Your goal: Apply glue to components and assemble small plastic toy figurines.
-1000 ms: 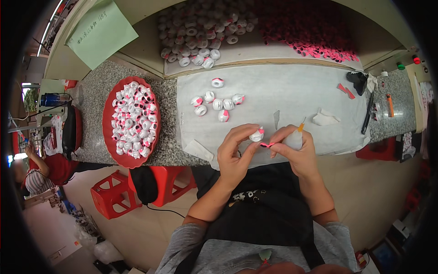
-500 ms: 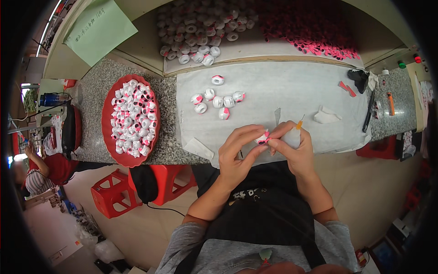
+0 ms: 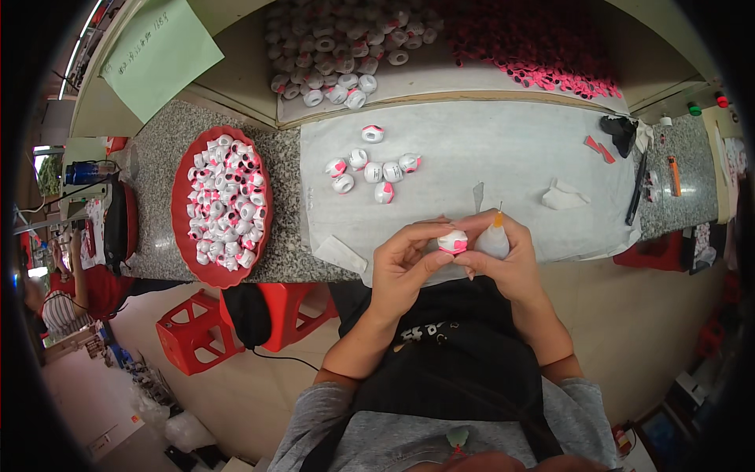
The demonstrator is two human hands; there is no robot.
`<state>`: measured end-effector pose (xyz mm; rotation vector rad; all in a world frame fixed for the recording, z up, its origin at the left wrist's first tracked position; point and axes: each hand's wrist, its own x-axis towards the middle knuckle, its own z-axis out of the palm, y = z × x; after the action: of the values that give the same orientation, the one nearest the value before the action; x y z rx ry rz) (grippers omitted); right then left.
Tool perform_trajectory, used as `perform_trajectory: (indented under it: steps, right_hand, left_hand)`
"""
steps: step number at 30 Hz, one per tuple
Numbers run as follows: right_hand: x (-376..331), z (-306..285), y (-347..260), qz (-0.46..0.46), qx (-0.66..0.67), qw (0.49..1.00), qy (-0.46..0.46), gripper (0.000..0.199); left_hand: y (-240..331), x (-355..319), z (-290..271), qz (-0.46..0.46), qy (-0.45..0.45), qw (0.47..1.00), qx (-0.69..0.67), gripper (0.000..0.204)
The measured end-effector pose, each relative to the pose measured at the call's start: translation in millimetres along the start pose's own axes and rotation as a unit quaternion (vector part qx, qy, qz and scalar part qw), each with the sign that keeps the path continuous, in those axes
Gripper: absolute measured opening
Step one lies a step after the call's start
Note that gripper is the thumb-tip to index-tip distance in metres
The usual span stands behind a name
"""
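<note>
Between the fingertips of my left hand (image 3: 399,263) is a small rounded white piece (image 3: 451,239) with a pink patch facing up. The thumb and fingers of my right hand (image 3: 515,263) touch that piece from the other side. Tucked in my right hand is a translucent squeeze bottle (image 3: 494,243) with an orange needle tip pointing away from me. Both hands are closed, over the near edge of a white paper sheet (image 3: 487,149). Several similar white and pink pieces (image 3: 372,172) lie on the sheet, beyond my left hand.
A red scalloped tray (image 3: 182,236) full of such pieces stands at left. At the back, a shelf holds heaped white pieces (image 3: 330,63) and small pink parts (image 3: 543,71). Crumpled tissue (image 3: 564,195), a black pen-like tool (image 3: 637,193) and an orange cutter (image 3: 674,177) lie right.
The held piece has been turned, from a pink and dark side to a mostly white side with a pink patch. The bottle has tipped more upright and shifted slightly left.
</note>
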<state>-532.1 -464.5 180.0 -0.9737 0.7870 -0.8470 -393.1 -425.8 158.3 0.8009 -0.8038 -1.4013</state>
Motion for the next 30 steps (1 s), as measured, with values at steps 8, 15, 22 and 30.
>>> perform_trajectory:
  steps: [8, 15, 22, 30]
  right_hand:
    - [-2.9, -2.6, 7.8, -0.027, 0.019, 0.999, -0.003, 0.022]
    - [-3.3, -2.2, 8.8, -0.035, 0.035, 0.999, 0.011, 0.021]
    - [-2.7, -1.3, 4.9, -0.021, 0.017, 1.000, 0.010, 0.022]
    - [-4.5, -2.1, 10.0, -0.025, 0.033, 0.999, 0.015, 0.023]
  left_hand:
    - [-6.8, 2.5, -6.1, 0.055, -0.037, 0.996, 0.062, 0.024]
    - [-2.3, 4.2, -6.2, 0.038, -0.054, 0.995, 0.071, 0.024]
    - [-2.2, -0.8, -0.1, 0.021, -0.012, 0.997, 0.067, 0.025]
    - [-5.4, -0.9, 2.2, 0.027, -0.004, 0.998, 0.048, 0.026]
